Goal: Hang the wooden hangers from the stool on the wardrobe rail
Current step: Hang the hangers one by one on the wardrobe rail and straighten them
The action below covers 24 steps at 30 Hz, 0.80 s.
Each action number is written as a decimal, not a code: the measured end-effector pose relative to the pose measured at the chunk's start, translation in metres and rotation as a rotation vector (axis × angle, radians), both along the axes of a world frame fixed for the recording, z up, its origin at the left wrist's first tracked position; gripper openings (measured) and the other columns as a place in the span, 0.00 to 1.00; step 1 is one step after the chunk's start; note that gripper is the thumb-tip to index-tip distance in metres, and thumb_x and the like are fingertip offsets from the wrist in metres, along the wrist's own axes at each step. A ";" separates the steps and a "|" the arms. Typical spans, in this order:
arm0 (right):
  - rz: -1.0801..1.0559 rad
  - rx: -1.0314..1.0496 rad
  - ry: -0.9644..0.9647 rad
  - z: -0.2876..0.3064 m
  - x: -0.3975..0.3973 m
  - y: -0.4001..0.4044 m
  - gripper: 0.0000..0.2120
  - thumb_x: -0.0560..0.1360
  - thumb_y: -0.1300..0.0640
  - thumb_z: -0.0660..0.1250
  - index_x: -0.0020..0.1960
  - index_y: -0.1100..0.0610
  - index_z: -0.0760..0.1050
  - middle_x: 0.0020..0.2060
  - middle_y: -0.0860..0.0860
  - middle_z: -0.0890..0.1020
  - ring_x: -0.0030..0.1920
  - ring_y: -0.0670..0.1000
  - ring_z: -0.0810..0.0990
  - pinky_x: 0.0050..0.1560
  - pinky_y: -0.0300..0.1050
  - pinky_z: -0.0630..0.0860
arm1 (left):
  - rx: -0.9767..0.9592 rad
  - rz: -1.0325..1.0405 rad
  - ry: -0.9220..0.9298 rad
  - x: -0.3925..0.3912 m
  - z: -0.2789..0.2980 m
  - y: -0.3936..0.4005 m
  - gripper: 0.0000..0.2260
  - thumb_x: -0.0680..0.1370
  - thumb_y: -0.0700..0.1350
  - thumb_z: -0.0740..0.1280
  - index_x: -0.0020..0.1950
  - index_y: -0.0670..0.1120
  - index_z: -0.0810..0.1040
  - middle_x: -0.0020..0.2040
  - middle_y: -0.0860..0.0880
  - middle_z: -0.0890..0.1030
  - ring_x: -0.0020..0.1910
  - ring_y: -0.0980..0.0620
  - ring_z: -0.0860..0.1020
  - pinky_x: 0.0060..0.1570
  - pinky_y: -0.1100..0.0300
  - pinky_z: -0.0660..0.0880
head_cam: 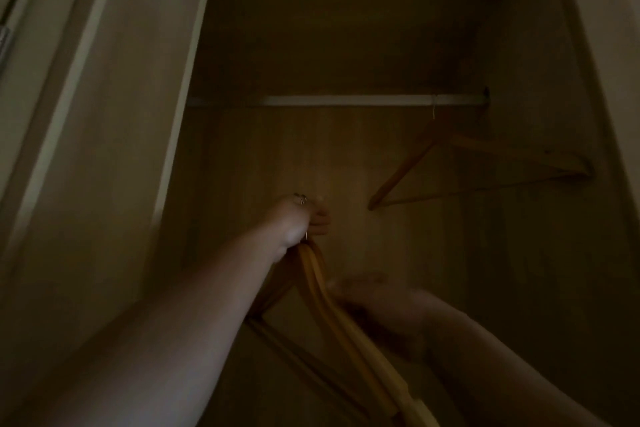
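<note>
Holding a bunch of wooden hangers (323,291) by their hook ends in my left hand (299,218), I have them inside the open wardrobe (346,156), well below the rail (346,100). Their hooks point up into my fist, and the long shoulders slope down and to the right toward the bottom edge, with the lower bars trailing off to the left under my forearm. My left arm reaches up and forward from the lower left, fingers curled tight around the necks. My right hand (367,291) comes in from the lower right, just beside the sloping shoulders; it is blurred and dim, so I cannot tell whether it grips them or is spread. One hung hanger (481,163) already sits on the rail near its right end, turned at an angle, one arm toward the right wall. The rail left of it lies bare. The wardrobe's left side panel (180,107) stands close beside my raised arm.
</note>
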State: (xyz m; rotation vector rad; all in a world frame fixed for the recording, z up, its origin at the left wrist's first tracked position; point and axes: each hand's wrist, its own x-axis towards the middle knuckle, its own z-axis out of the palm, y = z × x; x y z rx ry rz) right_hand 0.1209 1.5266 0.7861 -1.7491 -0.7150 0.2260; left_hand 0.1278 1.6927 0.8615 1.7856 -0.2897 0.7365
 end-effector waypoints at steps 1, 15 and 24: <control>-0.018 -0.032 -0.030 -0.001 -0.003 0.005 0.17 0.75 0.47 0.68 0.54 0.60 0.81 0.44 0.58 0.82 0.43 0.55 0.79 0.47 0.50 0.77 | 0.001 -0.003 -0.003 0.001 -0.001 0.002 0.16 0.82 0.49 0.56 0.50 0.40 0.78 0.53 0.39 0.83 0.43 0.49 0.82 0.44 0.61 0.75; -0.217 -0.041 -0.280 0.027 -0.010 0.010 0.14 0.79 0.48 0.61 0.45 0.51 0.84 0.37 0.47 0.86 0.37 0.44 0.85 0.34 0.33 0.76 | -0.096 -0.050 -0.061 0.007 0.021 0.019 0.17 0.80 0.54 0.58 0.52 0.42 0.78 0.48 0.45 0.84 0.44 0.49 0.83 0.51 0.56 0.78; -0.341 0.148 -0.345 0.090 0.009 -0.013 0.19 0.80 0.49 0.60 0.41 0.58 0.83 0.32 0.53 0.82 0.28 0.47 0.78 0.29 0.40 0.75 | -0.023 -0.021 -0.051 0.007 0.027 0.031 0.18 0.82 0.53 0.53 0.58 0.41 0.76 0.55 0.46 0.81 0.47 0.52 0.81 0.42 0.58 0.70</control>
